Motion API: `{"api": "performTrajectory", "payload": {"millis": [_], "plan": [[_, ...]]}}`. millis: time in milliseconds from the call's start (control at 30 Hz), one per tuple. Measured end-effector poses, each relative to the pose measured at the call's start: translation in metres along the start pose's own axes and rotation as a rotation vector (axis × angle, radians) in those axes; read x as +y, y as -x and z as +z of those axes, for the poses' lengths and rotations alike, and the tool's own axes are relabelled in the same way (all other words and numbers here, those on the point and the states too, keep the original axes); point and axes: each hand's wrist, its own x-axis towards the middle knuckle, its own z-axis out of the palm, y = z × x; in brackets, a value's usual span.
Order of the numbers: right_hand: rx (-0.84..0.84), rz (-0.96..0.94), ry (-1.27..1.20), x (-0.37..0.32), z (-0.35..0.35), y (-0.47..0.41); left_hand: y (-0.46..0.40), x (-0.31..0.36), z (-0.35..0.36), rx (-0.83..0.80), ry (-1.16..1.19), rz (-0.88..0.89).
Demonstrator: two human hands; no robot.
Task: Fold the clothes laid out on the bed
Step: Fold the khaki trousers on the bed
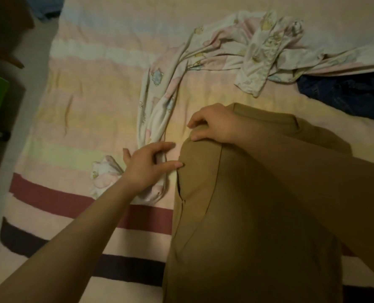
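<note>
Two hands: I see both on the bed.
Left hand [145, 166]: fingers straight, touching the flat tan cloth trousers [236, 215].
Right hand [212, 125]: fingers bent, pressing them.

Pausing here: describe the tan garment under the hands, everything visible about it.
The tan garment is plain brownish cloth, smooth and matte, with a long seam and a slit-like opening near its left edge. It lies flat on the striped bed cover, running from the lower frame edge up past the hands. The right hand rests fingertips on its upper left corner; the left hand touches its left edge with one finger while lying over the patterned pastel garment beside it.
</note>
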Motion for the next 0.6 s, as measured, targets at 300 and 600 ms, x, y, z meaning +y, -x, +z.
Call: {"api": "performTrajectory", "payload": {"millis": [300, 600], "plan": [[0.164, -0.061, -0.069, 0.007, -0.001, 0.024, 0.007, 0.035, 0.027, -0.079, 0.335, -0.121], [0.245, -0.076, -0.185, -0.008, 0.004, 0.035, 0.033, 0.035, 0.009, 0.303, 0.584, 0.020]]}}
